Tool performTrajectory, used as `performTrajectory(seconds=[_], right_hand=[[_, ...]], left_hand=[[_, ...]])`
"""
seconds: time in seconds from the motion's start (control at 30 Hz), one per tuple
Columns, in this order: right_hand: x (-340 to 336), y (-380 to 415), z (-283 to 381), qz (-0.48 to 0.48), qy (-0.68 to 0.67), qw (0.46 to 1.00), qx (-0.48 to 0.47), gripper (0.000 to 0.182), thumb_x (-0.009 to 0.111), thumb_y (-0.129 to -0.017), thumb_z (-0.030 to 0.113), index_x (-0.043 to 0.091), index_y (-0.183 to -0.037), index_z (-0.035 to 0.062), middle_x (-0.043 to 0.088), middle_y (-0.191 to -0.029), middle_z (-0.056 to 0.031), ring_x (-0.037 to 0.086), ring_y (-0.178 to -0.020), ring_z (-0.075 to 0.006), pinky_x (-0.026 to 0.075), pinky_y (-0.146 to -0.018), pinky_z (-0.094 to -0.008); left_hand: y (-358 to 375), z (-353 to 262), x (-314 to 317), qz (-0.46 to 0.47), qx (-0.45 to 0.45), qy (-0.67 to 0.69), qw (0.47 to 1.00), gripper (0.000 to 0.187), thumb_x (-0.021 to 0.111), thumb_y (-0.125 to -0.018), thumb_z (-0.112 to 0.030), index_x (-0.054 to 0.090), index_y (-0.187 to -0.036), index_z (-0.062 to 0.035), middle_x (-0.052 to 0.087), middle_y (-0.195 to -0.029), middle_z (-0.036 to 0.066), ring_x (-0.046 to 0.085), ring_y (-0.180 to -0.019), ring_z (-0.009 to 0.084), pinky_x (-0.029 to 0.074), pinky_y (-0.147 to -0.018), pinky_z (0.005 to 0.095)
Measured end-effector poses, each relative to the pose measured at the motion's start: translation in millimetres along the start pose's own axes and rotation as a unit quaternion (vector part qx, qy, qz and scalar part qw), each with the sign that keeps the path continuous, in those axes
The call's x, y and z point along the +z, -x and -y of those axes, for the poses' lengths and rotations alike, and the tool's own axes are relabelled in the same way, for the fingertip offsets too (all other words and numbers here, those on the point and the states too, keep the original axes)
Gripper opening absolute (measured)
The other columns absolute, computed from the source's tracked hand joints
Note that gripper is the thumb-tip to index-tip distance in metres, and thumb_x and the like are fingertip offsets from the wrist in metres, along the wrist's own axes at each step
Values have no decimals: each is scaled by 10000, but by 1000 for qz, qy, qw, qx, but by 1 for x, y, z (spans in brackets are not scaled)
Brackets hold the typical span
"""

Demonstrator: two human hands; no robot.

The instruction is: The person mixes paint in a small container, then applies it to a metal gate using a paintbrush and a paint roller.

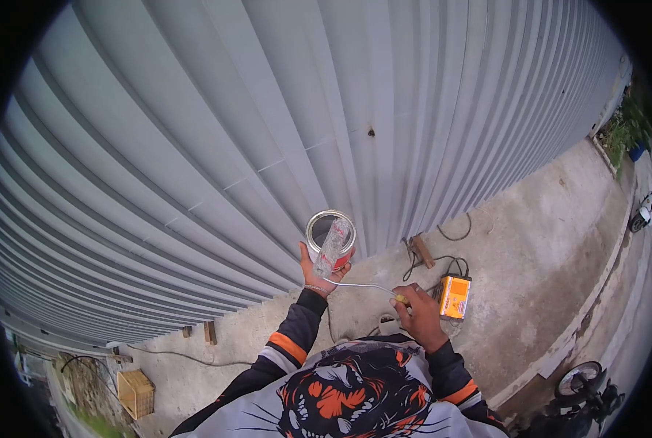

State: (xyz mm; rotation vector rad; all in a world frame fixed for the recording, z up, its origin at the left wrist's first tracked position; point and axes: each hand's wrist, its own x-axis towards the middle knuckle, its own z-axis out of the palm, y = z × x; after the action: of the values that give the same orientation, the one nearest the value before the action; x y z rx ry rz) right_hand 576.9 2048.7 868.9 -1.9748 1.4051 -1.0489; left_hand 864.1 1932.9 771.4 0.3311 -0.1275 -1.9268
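Observation:
My left hand (320, 274) supports an open paint can (331, 214) from below and the side, close to the grey corrugated metal wall (282, 131). Grey paint shows inside the can. Across its mouth lies a paint roller (332, 247), its sleeve smeared with grey. From the roller a thin bent wire frame runs right to a yellowish handle (400, 298). Fingers of my right hand (418, 314) are closed around that handle, over the concrete floor.
An orange machine (455, 296) with black cables stands on the concrete (516, 255) to the right, by a wooden block (422, 251). A yellow crate (135, 394) sits at lower left. A motorcycle (585, 390) is parked at lower right. A cable (194, 360) crosses the floor.

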Motion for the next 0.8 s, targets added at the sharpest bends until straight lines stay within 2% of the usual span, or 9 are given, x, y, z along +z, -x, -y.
performTrajectory(seconds=[0.1, 0.2, 0.3, 0.4, 0.43, 0.67, 0.77, 0.8], right_hand=[[3, 1, -4, -7, -38, 999, 12, 232, 762, -935, 127, 691, -1148, 72, 702, -1031, -156, 718, -884, -369, 577, -751, -434], [11, -7, -14, -32, -56, 998, 11, 250, 752, -957, 148, 664, -1174, 63, 690, -1051, -169, 716, -911, -367, 575, -762, -432], [25, -31, -28, -65, -66, 995, 21, 258, 735, -980, 167, 635, -1191, 55, 678, -1064, -180, 697, -939, -372, 557, -786, -435], [43, -73, -48, -96, -65, 993, 20, 246, 706, -1011, 192, 621, -1193, 51, 667, -1052, -182, 669, -945, -380, 529, -807, -445], [49, -89, -51, -109, -69, 991, 21, 237, 692, -1023, 203, 620, -1190, 50, 663, -1043, -181, 660, -938, -383, 520, -809, -450], [94, -190, -76, -173, -112, 978, 14, 227, 637, -1062, 239, 604, -1182, 50, 651, -982, -188, 635, -899, -389, 495, -790, -468], [112, -206, -85, -210, -132, 969, -6, 226, 644, -1067, 250, 606, -1148, 42, 622, -895, -150, 600, -812, -299, 484, -763, -411], [118, -208, -90, -203, -142, 969, 1, 222, 645, -1063, 244, 603, -1152, 44, 624, -897, -152, 604, -816, -311, 485, -761, -420]], left_hand=[[0, 4, -6, -32, 5, 7, 999, 1135, 424, -874, -940, 435, -1593, -63, 585, -1502, 203, 591, -1328, 458, 563, -887, 501], [4, 6, -4, -104, 21, -2, 994, 1104, 398, -885, -938, 449, -1586, -86, 591, -1495, 203, 591, -1324, 466, 548, -870, 503], [16, 2, -30, -98, 11, 9, 995, 1075, 363, -891, -942, 470, -1570, -115, 606, -1471, 206, 602, -1298, 470, 531, -846, 494], [39, 9, -22, -185, 28, -2, 982, 990, 358, -916, -900, 508, -1531, -139, 626, -1421, 168, 593, -1252, 441, 500, -770, 440], [48, 7, -39, -127, 18, 15, 992, 1057, 334, -895, -941, 479, -1560, -132, 629, -1431, 205, 627, -1246, 450, 511, -823, 479], [106, 6, -51, -184, 23, 12, 983, 1052, 312, -892, -947, 492, -1553, -149, 633, -1427, 200, 634, -1233, 447, 509, -774, 480], [129, 6, -61, -186, 28, 0, 982, 1040, 345, -887, -945, 498, -1549, -158, 635, -1425, 196, 632, -1231, 458, 511, -775, 476], [135, 7, -61, -185, 27, 1, 982, 1035, 352, -888, -943, 498, -1549, -159, 635, -1424, 195, 631, -1233, 461, 512, -775, 475]])
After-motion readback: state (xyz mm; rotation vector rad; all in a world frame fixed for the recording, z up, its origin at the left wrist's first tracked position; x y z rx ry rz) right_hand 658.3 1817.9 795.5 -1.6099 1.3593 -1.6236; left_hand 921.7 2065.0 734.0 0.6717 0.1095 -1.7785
